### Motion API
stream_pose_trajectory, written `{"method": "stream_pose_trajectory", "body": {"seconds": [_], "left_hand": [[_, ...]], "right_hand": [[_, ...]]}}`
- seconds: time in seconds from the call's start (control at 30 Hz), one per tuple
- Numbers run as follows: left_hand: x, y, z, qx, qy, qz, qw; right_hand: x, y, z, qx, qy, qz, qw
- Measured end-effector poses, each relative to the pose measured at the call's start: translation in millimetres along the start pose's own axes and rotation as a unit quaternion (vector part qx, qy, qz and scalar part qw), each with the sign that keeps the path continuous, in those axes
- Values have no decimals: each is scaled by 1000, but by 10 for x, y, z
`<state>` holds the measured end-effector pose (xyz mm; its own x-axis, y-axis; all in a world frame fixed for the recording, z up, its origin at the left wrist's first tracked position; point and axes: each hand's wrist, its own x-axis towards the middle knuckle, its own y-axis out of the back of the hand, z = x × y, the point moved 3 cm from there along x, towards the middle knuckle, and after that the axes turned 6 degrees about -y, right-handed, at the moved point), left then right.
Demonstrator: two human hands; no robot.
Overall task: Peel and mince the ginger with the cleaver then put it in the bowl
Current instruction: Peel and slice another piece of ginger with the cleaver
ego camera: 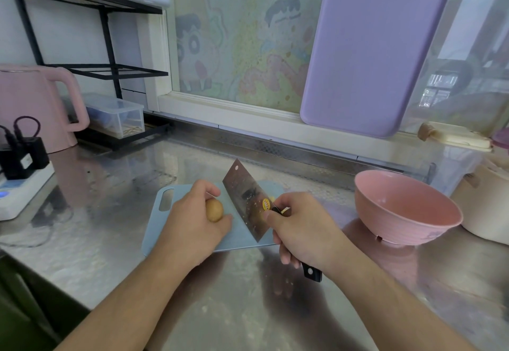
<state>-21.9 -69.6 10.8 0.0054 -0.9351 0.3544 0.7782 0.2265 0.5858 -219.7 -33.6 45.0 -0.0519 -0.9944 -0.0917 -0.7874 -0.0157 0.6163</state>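
Pinching the small, firm, knobbly ginger [214, 209] over the cutting board [165, 214], left hand [190, 219] steadies; right hand [298, 226] clamps the heavy cleaver [245, 201] beside it, likely slippery once peeled.

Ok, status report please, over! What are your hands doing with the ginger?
Left hand grips ginger over blue cutting board. Right hand grips cleaver, blade beside ginger. Pink bowl empty, waiting right. Nothing in the way.
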Motion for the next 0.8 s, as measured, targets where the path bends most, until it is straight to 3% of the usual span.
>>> {"method": "stream_pose_trajectory", "body": {"seconds": [0.1,0.27,0.4,0.8], "left_hand": [[29,13,-23,-19,26,36,999],[27,21,-34,-91,65,10,994],[28,18,-5,-168,60,-23,984],[44,-69,10,-201,34,-66,977]], "right_hand": [[-25,-14,-26,4,3,-4,1000],[-49,-38,-51,8,5,-13,1000],[-63,-47,-77,4,5,-14,1000],[-183,-69,-162,53,-29,-57,997]]}}
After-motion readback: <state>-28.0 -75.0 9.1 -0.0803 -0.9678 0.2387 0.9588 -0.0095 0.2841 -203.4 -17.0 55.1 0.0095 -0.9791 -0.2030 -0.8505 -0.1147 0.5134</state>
